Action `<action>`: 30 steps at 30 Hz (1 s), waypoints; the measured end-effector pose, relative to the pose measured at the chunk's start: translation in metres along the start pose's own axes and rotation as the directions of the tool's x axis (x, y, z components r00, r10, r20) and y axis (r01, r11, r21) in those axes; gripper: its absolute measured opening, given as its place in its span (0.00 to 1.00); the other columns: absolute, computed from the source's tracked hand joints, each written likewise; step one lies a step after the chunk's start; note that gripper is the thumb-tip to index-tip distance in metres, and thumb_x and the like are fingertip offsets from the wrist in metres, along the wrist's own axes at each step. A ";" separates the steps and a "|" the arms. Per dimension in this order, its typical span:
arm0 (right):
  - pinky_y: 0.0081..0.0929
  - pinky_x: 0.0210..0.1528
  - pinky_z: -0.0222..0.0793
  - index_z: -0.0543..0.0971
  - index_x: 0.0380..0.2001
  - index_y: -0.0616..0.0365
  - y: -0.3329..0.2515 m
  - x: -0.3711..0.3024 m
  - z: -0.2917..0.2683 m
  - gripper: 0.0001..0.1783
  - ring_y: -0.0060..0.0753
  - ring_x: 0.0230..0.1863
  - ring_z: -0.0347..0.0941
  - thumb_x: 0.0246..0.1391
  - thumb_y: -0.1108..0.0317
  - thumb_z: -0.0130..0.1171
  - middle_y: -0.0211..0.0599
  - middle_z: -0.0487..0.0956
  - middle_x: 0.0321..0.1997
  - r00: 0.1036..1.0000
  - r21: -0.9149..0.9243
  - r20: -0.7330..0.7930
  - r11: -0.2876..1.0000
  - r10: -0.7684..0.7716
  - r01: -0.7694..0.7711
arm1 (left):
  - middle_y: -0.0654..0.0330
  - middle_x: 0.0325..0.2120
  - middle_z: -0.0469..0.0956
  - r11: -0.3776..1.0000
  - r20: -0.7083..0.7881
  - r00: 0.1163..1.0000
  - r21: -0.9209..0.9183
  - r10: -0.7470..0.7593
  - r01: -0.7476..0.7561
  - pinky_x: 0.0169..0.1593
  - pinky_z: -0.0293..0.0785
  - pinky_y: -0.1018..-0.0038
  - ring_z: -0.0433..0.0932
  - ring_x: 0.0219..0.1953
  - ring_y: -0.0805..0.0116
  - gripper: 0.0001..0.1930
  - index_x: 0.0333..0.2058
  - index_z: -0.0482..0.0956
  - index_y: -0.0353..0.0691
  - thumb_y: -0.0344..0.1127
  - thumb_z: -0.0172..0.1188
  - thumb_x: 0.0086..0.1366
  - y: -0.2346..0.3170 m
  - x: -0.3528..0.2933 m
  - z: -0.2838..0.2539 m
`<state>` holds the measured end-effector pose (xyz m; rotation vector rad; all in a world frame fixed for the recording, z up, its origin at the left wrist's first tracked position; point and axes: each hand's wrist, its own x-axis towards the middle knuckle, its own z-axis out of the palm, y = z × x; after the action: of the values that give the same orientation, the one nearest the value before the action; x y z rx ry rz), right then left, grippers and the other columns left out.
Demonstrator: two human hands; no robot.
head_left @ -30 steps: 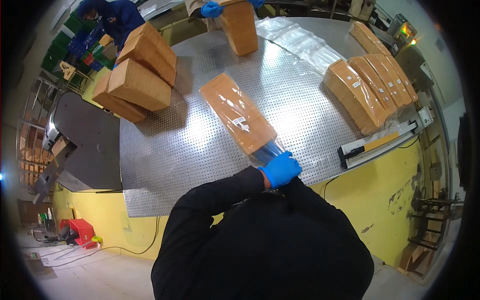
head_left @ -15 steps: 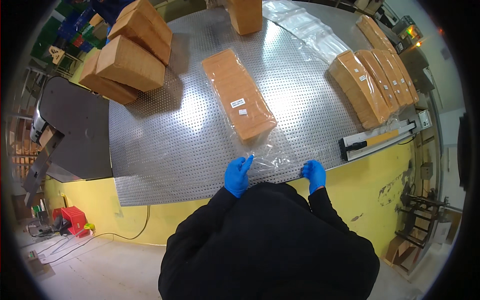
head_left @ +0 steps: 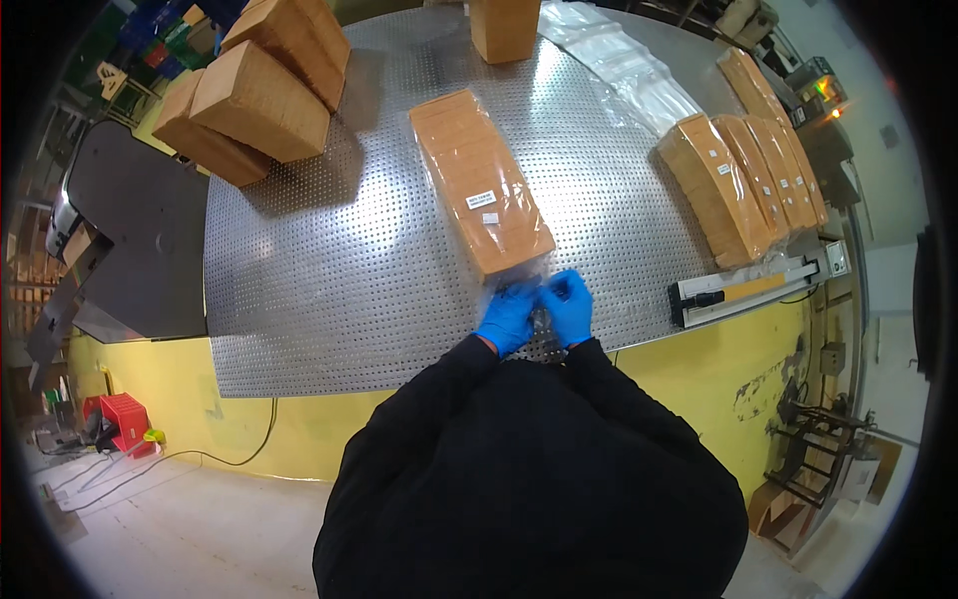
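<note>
A long brown loaf-like block [head_left: 474,150] lies in a clear plastic bag on the perforated metal table [head_left: 319,319], two small white labels on its top. The bag's loose end is bunched at the block's near end. My left hand [head_left: 507,319], in a blue glove, is closed on the gathered plastic. Close beside it, my right hand [head_left: 569,307], gloved in blue too, has its fingers pinched on the same bag end. The gathered plastic is mostly hidden by my fingers.
Unwrapped brown blocks [head_left: 261,105] lean together at the far left, and another block [head_left: 504,30] stands at the back. Flat clear bags [head_left: 619,65] lie at the far right, near several bagged blocks [head_left: 714,190]. A bar-shaped sealer [head_left: 743,292] sits at the right edge.
My right hand has moved left and up to join my left hand, which has shifted right and up. The bag end that lay spread out is now gathered between them.
</note>
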<state>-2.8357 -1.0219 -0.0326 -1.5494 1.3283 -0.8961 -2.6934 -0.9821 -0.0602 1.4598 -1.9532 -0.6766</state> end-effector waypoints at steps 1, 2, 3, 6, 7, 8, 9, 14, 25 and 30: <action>0.24 0.37 0.69 0.75 0.34 0.59 -0.006 -0.007 0.007 0.12 0.25 0.34 0.73 0.43 0.73 0.63 0.35 0.75 0.31 0.996 0.055 0.081 0.998 -0.049 0.044 | 0.47 0.45 0.72 0.992 0.062 0.990 0.002 -0.127 0.127 0.52 0.69 0.59 0.71 0.48 0.47 0.21 0.46 0.73 0.37 0.25 0.53 0.49 0.003 -0.002 0.004; 0.24 0.38 0.69 0.76 0.35 0.60 -0.009 -0.010 0.011 0.12 0.25 0.34 0.73 0.44 0.73 0.63 0.36 0.76 0.32 0.982 0.112 0.160 0.990 -0.102 0.084 | 0.46 0.45 0.72 0.969 0.175 0.970 -0.154 -0.167 0.195 0.51 0.69 0.59 0.71 0.48 0.47 0.20 0.45 0.73 0.37 0.26 0.54 0.49 0.002 -0.003 0.006; 0.26 0.42 0.69 0.75 0.39 0.62 0.007 -0.008 0.011 0.14 0.28 0.39 0.73 0.46 0.72 0.61 0.38 0.76 0.36 0.966 0.030 0.216 0.990 -0.144 0.141 | 0.46 0.45 0.72 0.915 0.306 0.935 -0.300 -0.178 0.272 0.50 0.70 0.59 0.71 0.47 0.47 0.20 0.45 0.73 0.37 0.27 0.55 0.50 0.015 0.000 -0.006; 0.29 0.47 0.69 0.74 0.42 0.64 0.024 0.007 0.020 0.17 0.31 0.44 0.73 0.48 0.70 0.61 0.41 0.76 0.41 0.974 0.205 0.226 0.978 -0.020 -0.028 | 0.47 0.43 0.72 0.965 0.364 0.931 -0.256 0.037 0.061 0.47 0.70 0.61 0.72 0.45 0.48 0.17 0.41 0.74 0.36 0.32 0.59 0.51 0.031 -0.017 -0.035; 0.29 0.48 0.68 0.74 0.43 0.64 0.025 0.009 0.019 0.18 0.31 0.45 0.73 0.49 0.69 0.60 0.42 0.76 0.42 0.962 0.167 0.271 0.985 -0.013 -0.034 | 0.47 0.42 0.73 0.982 0.353 0.924 -0.164 0.148 -0.095 0.46 0.70 0.61 0.72 0.44 0.48 0.16 0.39 0.74 0.35 0.34 0.61 0.51 0.035 -0.027 -0.045; 0.29 0.50 0.67 0.73 0.44 0.65 0.026 0.012 0.015 0.19 0.32 0.46 0.72 0.50 0.69 0.60 0.42 0.76 0.43 0.949 0.130 0.315 0.991 -0.003 -0.039 | 0.48 0.41 0.73 0.990 0.133 0.988 -0.126 0.080 -0.063 0.44 0.70 0.62 0.72 0.43 0.49 0.15 0.38 0.74 0.36 0.35 0.62 0.52 0.038 -0.034 -0.055; 0.30 0.51 0.67 0.73 0.46 0.65 0.024 0.013 0.013 0.20 0.33 0.47 0.72 0.50 0.68 0.60 0.43 0.76 0.44 0.935 0.098 0.354 0.994 0.006 -0.044 | 0.48 0.40 0.72 0.996 -0.092 0.996 -0.091 0.017 -0.025 0.43 0.70 0.63 0.72 0.41 0.50 0.15 0.37 0.73 0.37 0.36 0.62 0.52 0.042 -0.038 -0.069; 0.29 0.53 0.65 0.72 0.48 0.67 0.003 0.015 0.011 0.23 0.32 0.50 0.71 0.52 0.63 0.60 0.42 0.75 0.48 0.904 0.157 0.410 0.967 0.121 -0.200 | 0.50 0.35 0.72 0.819 -0.095 0.814 -0.106 -0.572 0.563 0.39 0.69 0.66 0.71 0.38 0.52 0.12 0.33 0.71 0.38 0.36 0.62 0.53 0.001 -0.066 -0.067; 0.32 0.47 0.69 0.73 0.46 0.68 0.016 0.018 0.006 0.22 0.34 0.44 0.73 0.50 0.65 0.60 0.44 0.77 0.45 0.920 0.167 0.367 0.963 0.137 -0.210 | 0.45 0.38 0.72 0.990 0.244 0.968 0.110 0.062 -0.091 0.48 0.68 0.58 0.72 0.41 0.46 0.24 0.45 0.70 0.34 0.38 0.62 0.49 0.033 -0.007 -0.032; 0.33 0.36 0.71 0.80 0.32 0.64 0.038 0.012 0.025 0.11 0.35 0.31 0.76 0.49 0.67 0.59 0.43 0.80 0.29 0.993 -0.046 0.040 0.993 0.111 -0.109 | 0.45 0.48 0.71 0.977 0.674 0.726 -0.213 0.136 0.015 0.52 0.67 0.62 0.72 0.47 0.49 0.30 0.56 0.64 0.34 0.41 0.59 0.56 0.057 -0.005 -0.074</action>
<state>-2.8237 -1.0306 -0.0773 -1.5048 1.3964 -0.7666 -2.6766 -0.9653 0.0305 1.0801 -2.3525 -1.5153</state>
